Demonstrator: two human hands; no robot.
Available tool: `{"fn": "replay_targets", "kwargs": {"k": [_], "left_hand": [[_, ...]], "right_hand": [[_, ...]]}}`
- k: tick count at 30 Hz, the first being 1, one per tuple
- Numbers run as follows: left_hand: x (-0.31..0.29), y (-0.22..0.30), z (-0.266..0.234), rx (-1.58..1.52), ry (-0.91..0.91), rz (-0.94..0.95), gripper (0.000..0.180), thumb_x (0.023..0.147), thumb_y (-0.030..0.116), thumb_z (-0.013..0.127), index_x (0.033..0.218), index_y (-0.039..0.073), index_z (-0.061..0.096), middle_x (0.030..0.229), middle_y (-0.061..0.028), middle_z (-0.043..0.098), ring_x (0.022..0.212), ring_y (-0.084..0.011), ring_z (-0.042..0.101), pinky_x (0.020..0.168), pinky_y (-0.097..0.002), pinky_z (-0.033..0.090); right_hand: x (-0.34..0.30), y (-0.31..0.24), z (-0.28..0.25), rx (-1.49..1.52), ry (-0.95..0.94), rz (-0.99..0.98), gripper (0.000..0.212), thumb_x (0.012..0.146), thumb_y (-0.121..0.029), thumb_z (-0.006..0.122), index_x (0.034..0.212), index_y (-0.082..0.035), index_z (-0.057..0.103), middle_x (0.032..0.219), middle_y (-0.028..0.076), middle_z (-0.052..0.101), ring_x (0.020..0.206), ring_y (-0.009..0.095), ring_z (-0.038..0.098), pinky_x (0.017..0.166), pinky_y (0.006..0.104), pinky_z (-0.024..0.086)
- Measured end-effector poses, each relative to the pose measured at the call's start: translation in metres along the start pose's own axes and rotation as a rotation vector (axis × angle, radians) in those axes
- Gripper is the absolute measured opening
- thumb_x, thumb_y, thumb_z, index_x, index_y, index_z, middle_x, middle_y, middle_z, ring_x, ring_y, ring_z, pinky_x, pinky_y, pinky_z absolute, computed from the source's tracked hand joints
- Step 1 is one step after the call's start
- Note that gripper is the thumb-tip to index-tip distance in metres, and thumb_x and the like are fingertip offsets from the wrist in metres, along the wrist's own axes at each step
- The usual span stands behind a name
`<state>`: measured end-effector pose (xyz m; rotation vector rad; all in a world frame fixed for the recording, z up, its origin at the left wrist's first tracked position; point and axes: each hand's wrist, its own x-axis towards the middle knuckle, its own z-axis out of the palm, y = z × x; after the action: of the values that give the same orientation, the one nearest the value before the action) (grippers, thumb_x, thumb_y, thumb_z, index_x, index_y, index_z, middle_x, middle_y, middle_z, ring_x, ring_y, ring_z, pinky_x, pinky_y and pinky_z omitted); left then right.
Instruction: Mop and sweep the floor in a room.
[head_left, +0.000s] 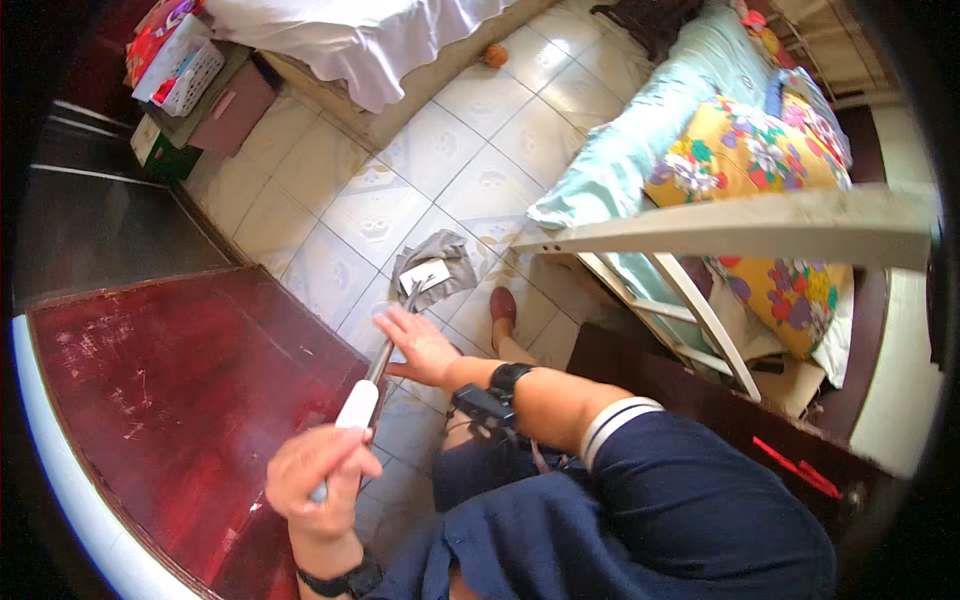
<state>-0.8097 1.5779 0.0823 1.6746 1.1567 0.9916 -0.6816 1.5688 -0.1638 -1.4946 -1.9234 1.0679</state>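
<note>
Tiled floor: pale squares (490, 180), patterned; a stroke should follow the open tiles, with the plate flat throughout.
Red panel: its glossy wine-red face (190, 350) lies left of the pole; the handle end is best swung short of it.
White rail: the bunk-like frame (730, 232) stands to the right; a long sideways sweep that way could knock its foot.
Mop: the flat mop (358, 406), white handle and metal pole, slants from the body to the floor ahead; a lower slant would probably help the plate lie level.
Grey cloth: rumpled on the tiles (452, 258) around and beneath the plate; smoothing its folds should make it drag evenly.
Red shoe: the foot (503, 306) is near the cloth's right edge; pushes are safer aimed away from it.
Left hand: fingers curl round the handle's upper end (322, 475); it suits as pivot.
Right hand: fingers reach fairly straight across the pole (425, 347); cannot tell whether they grip; they should guide lightly.
White plate: on the cloth (432, 272), at the pole's foot.
Lettering: none legible on mop or cloth.
</note>
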Motion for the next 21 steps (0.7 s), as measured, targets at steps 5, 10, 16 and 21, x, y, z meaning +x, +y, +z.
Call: {"fn": "replay_targets", "kwargs": {"k": [5, 10, 16, 21], "left_hand": [[-0.052, 0.025, -0.045, 0.680, -0.206, -0.365, 0.039, 0.072, -0.004, 0.053, 0.111, -0.003, 0.051, 0.091, -0.0185, 0.061, 0.084, -0.0216, 0.059, 0.074, -0.0296, 0.044], [-0.089, 0.024, -0.047, 0.624, -0.236, -0.701, 0.026, 0.083, 0.005, 0.046, 0.107, -0.002, 0.053, 0.107, -0.0161, 0.054, 0.099, -0.0266, 0.053, 0.084, -0.0312, 0.042], [-0.108, -0.073, -0.002, 0.341, -0.260, -0.943, 0.040, 0.076, 0.010, 0.056, 0.114, 0.002, 0.049, 0.102, -0.0197, 0.056, 0.092, -0.0248, 0.056, 0.077, -0.0315, 0.043], [-0.014, -0.152, 0.076, 0.103, -0.369, -0.911, 0.053, 0.071, 0.013, 0.063, 0.119, 0.001, 0.044, 0.097, -0.0181, 0.059, 0.086, -0.0147, 0.056, 0.075, -0.0258, 0.042]], "right_hand": [[0.039, -0.016, 0.038, -0.225, -0.521, -0.257, 0.020, 0.065, -0.020, 0.058, 0.082, -0.011, 0.057, 0.083, 0.004, 0.057, 0.091, 0.020, 0.054, 0.096, 0.0499, 0.024], [0.022, -0.011, 0.066, -0.469, -0.672, -0.473, 0.015, 0.071, -0.019, 0.047, 0.077, -0.011, 0.059, 0.078, 0.001, 0.058, 0.085, 0.017, 0.055, 0.096, 0.0510, 0.021], [0.033, 0.072, 0.047, -0.649, -0.749, -0.229, 0.017, 0.070, -0.019, 0.052, 0.085, -0.015, 0.059, 0.087, 0.001, 0.058, 0.093, 0.018, 0.053, 0.097, 0.0549, 0.016], [0.069, 0.190, -0.043, -0.760, -0.519, 0.112, 0.027, 0.070, -0.016, 0.053, 0.097, -0.013, 0.052, 0.096, 0.003, 0.053, 0.098, 0.018, 0.048, 0.082, 0.0536, 0.032]]}}
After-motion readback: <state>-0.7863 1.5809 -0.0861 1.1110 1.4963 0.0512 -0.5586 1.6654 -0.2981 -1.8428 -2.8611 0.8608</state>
